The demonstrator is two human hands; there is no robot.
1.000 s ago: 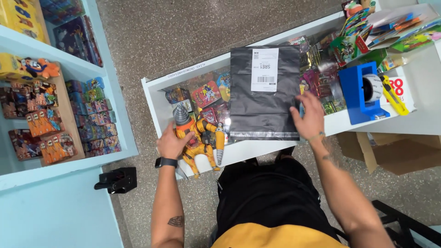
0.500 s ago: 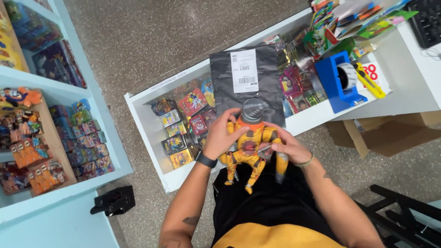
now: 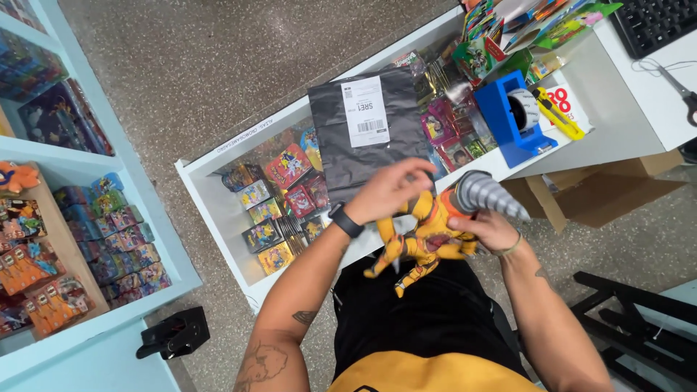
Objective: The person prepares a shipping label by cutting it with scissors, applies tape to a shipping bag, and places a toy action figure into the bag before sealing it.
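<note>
My right hand [image 3: 488,229] grips an orange toy figure [image 3: 425,236] with a grey drill-shaped head [image 3: 485,194], held in front of my body and tilted to the right. My left hand [image 3: 392,189] reaches over the figure's upper part, fingers curled and touching it near the shoulder. A black mailing bag [image 3: 363,134] with a white label lies flat on the white glass-topped counter [image 3: 218,149] just beyond my hands.
Colourful card boxes fill the display case [image 3: 283,196] under the glass. A blue tape dispenser [image 3: 508,120], a yellow utility knife [image 3: 557,115] and a keyboard [image 3: 653,22] sit at right. A cardboard box [image 3: 602,192] stands below. Light-blue shelves [image 3: 72,218] with toys at left.
The figure was lifted from the counter's left side to my front, and is now turned so its drill head points right. The view shifted right.
</note>
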